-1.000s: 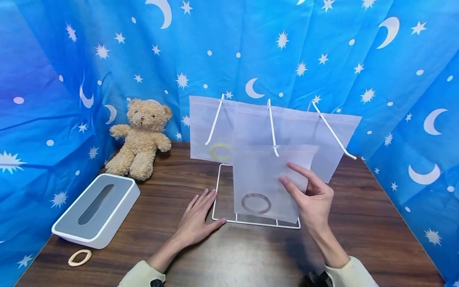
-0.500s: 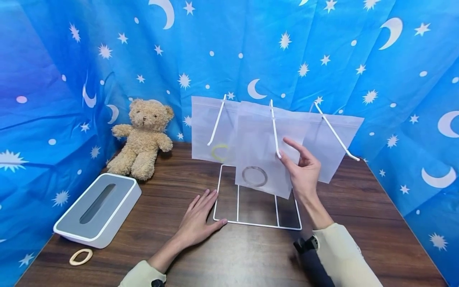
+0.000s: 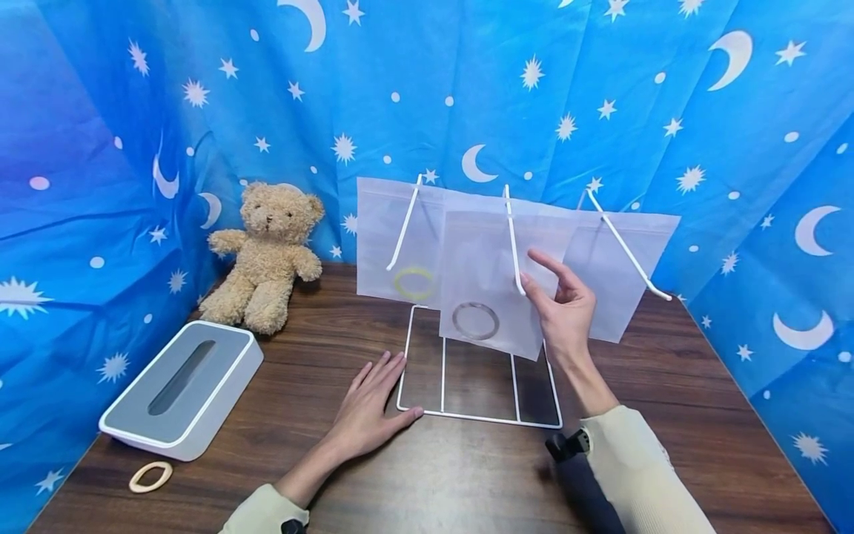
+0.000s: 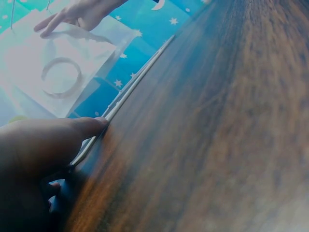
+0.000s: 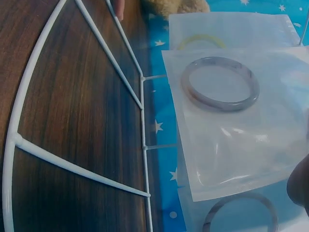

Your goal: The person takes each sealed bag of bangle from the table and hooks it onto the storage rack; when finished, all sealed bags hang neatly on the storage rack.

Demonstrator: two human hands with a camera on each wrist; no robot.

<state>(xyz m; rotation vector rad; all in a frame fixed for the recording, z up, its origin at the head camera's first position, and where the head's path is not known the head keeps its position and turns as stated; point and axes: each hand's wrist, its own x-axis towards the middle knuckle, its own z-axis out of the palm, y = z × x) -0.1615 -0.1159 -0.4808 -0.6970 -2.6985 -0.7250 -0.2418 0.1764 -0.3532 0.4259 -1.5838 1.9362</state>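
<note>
A white wire rack (image 3: 477,417) stands on the table, frosted zip bags hanging from its three hooks. On the middle hook hangs a front bag (image 3: 477,252) containing a brownish-grey bangle (image 5: 222,105). My right hand (image 3: 569,308) touches that bag near its right edge, index finger and thumb extended and spread. Flat on the wood lies my left hand (image 3: 370,406), its fingers and thumb against the base frame's left front corner. A yellow ring-shaped bangle shows through the left bag (image 3: 390,230). Part of the right bag (image 3: 617,297) is hidden behind my right hand.
At the left are a grey-topped tissue box (image 3: 200,404), a teddy bear (image 3: 267,256) and a pale wooden ring (image 3: 133,482). A blue star-and-moon curtain (image 3: 400,67) encloses the wooden table (image 3: 694,445). The hook tips point towards me.
The front bag has slid up and back along the middle hook, with my right hand moving along beside it. My left hand stays put on the rack's corner.
</note>
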